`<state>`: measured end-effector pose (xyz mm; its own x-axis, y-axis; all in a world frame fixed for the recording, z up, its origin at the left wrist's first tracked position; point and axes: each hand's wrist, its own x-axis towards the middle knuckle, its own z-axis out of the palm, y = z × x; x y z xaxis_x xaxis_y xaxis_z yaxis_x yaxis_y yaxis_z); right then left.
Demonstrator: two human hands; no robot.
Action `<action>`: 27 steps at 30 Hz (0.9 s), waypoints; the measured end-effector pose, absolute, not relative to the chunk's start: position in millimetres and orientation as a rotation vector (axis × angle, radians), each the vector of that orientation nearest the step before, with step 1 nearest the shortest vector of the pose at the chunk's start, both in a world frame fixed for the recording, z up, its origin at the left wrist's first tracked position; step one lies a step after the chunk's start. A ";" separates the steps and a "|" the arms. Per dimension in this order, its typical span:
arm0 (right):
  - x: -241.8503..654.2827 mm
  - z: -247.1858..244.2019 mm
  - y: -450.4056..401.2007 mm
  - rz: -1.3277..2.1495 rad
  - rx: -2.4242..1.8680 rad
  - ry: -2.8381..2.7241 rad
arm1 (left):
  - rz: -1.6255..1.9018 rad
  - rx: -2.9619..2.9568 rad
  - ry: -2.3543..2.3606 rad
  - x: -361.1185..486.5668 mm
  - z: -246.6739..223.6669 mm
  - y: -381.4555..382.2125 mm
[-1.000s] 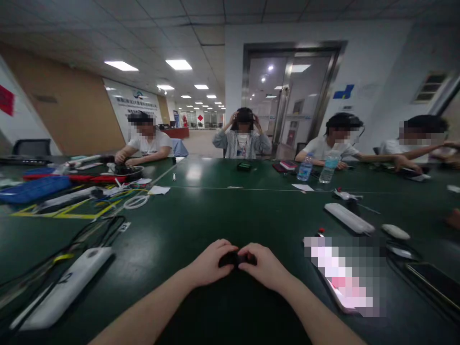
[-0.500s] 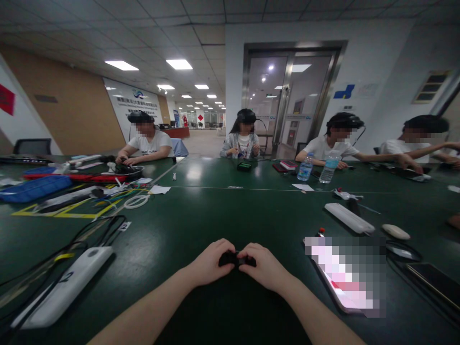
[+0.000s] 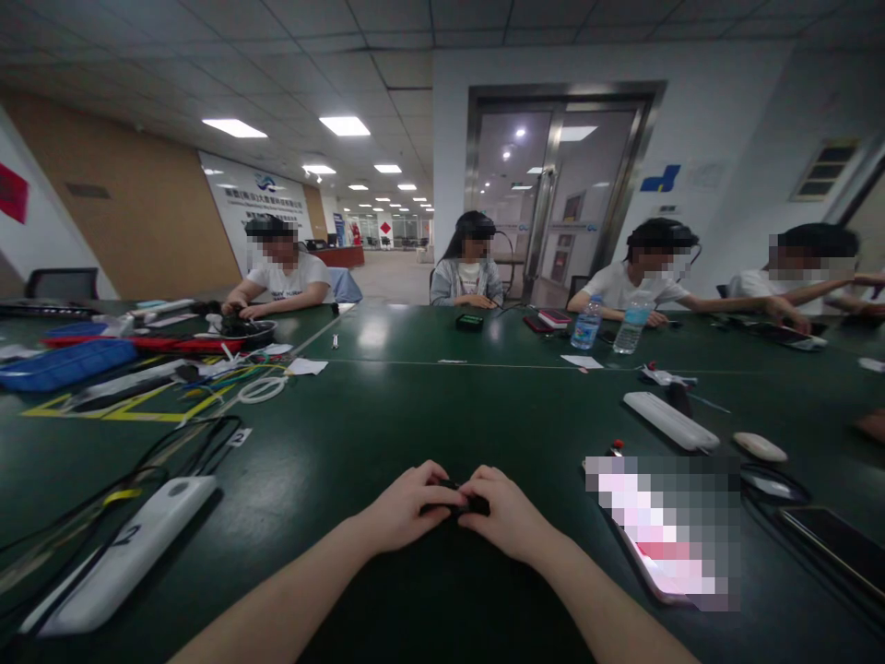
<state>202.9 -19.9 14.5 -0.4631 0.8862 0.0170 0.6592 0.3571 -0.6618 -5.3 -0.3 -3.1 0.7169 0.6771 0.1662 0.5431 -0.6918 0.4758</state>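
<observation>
Pinching a small black object (image 3: pixel 477 505) between left hand (image 3: pixel 413 505) and right hand (image 3: pixel 508 512), low over the green table (image 3: pixel 387 415), at the lower middle of the view; cannot tell whether resting on the tabletop or lifted just clear of it. With the left hand, closed narrowly on one end between bent fingers and thumb; with the right hand, closed the same way on the other end, and close to touching in the middle. Mostly covered by fingers, so hard to name more exactly. Looks light, to judge by so small a bulk and so easy a grip; seems stiff, perhaps hard plastic, with no sag visible. Possibly a little slippery if smooth, but likely steady under thumb pressure. Probably not very fragile, though better not squeezed or twisted hard. Best to take hold at the two ends, with thumbs on the near side and fingers along the far side. As for containers, well apart across the table: a clear bottle with a blue label (image 3: pixel 586 326) and, just beside, a taller clear bottle (image 3: pixel 631 325), both upright; cannot tell how full. Far to the left, a shallow blue basket (image 3: pixel 89 365), with contents too unclear to make out.
</observation>
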 end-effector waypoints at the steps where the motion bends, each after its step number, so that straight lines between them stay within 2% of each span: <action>1: 203.6 14.5 -19.9 0.861 -1.352 -2.229 | 0.453 2.568 0.937 -5.5 -3.9 0.4; 5: 212.2 9.9 -14.0 0.900 -1.402 -2.094 | 0.460 2.684 1.026 -18.4 -6.5 13.2; 9: 227.4 0.5 -1.4 0.875 -1.489 -1.954 | 0.507 2.537 1.536 -65.3 -9.4 41.9; 13: 237.8 -3.9 6.4 0.846 -1.580 -1.843 | 0.512 2.025 2.196 -126.0 -9.7 61.8; 17: 242.0 -1.1 7.6 0.819 -1.667 -1.776 | 0.626 1.391 2.617 -160.6 -6.2 61.7; 21: 245.5 3.9 7.6 0.769 -1.805 -1.739 | 0.748 1.086 2.784 -164.9 -3.7 56.4; 27: 246.3 3.2 8.2 0.802 -1.820 -1.790 | 0.759 1.046 2.793 -159.8 -3.2 54.5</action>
